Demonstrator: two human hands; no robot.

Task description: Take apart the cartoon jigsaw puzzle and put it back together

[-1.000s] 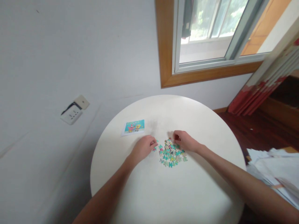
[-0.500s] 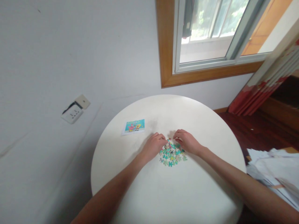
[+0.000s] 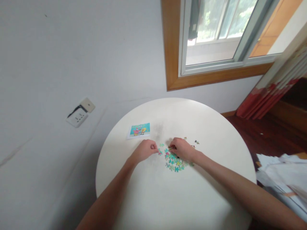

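A heap of small jigsaw puzzle pieces (image 3: 177, 162), mostly teal, pale green and yellow, lies at the middle of the round white table (image 3: 168, 198). My left hand (image 3: 144, 150) is left of the heap, thumb and finger closed on a teal and pink puzzle piece (image 3: 160, 152). Over the heap's upper edge, my right hand (image 3: 181, 149) has its fingers pinched together at a small puzzle piece, mostly hidden by the fingertips. Several pale green pieces (image 3: 161, 145) lie between the hands. Beyond my right hand are a few stray dark pieces (image 3: 197, 141).
A cartoon picture card (image 3: 139, 130) lies flat at the table's upper left. Behind the table are a wall with a socket (image 3: 77, 117) and a wood-framed window (image 3: 172, 83). Stacked papers (image 3: 283, 172) stand at the right, below a red and white curtain (image 3: 259, 99).
My left hand has moved left, away from the heap, with a puzzle piece at its fingertips. My right hand has shifted left over the heap, uncovering stray pieces on its far side.
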